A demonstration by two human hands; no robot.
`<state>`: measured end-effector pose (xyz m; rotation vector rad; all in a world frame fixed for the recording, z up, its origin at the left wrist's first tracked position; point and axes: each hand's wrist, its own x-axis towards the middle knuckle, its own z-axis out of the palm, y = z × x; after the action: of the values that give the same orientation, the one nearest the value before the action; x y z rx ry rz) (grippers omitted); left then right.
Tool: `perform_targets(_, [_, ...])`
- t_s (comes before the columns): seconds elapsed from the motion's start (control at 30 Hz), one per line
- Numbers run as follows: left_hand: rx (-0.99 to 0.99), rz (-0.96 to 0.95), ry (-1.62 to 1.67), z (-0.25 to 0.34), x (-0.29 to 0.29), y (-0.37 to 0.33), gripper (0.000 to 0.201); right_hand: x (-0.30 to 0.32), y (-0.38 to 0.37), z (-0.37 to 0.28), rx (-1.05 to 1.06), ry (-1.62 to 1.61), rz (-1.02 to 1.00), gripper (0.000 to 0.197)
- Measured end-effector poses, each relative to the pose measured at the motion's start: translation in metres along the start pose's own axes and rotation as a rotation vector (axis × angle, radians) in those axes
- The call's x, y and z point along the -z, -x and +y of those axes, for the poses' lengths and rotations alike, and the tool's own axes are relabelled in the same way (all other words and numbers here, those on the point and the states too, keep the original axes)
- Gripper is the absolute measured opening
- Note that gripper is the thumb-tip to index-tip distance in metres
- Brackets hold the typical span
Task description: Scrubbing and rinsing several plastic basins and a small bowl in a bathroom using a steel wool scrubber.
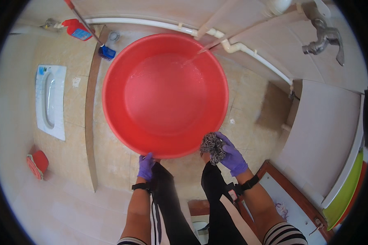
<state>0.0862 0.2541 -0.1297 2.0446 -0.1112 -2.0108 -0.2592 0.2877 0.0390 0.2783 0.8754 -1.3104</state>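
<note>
A large round red basin (163, 145) stands on the tiled floor, with some water inside. A clear stream (206, 48) runs into it from the upper right. My left hand (146, 167), in a purple glove, grips the basin's near rim; some of its fingers are hidden. My right hand (233, 158), also gloved in purple, is closed around a grey, curly steel wool scourer (213, 148). It holds the scourer beside the basin's near right rim, above my foot.
Left of the basin is a raised step (90, 122) with a squat toilet (51, 102). A blue-headed brush (106, 52) and a red bottle (77, 30) stand at the far left. A white pipe (151, 21) and a metal tap (325, 38) are on the wall.
</note>
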Motion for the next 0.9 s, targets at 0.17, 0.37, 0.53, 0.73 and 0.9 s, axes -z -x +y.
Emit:
perform_targets(0.17, [-0.017,0.036,-0.114,0.025,0.032,-0.015,0.040,0.013,-0.005,-0.006,0.093,0.106,0.164,0.052])
perform_targets(0.37, [-0.107,0.129,-0.139,0.004,0.041,-0.066,0.042,0.098,-0.032,-0.080,0.267,0.245,0.236,0.040])
perform_targets(0.53, [-0.352,0.234,-0.088,-0.011,0.017,-0.060,0.038,0.192,-0.045,-0.150,0.384,0.442,0.465,0.033])
perform_targets(0.73, [-0.426,0.152,-0.225,-0.010,0.010,-0.044,0.043,0.282,-0.103,-0.226,0.595,0.541,0.485,0.034])
perform_targets(0.9, [-0.454,0.091,-0.241,-0.005,0.021,-0.031,0.053,0.313,-0.170,-0.258,0.851,0.490,0.532,0.032])
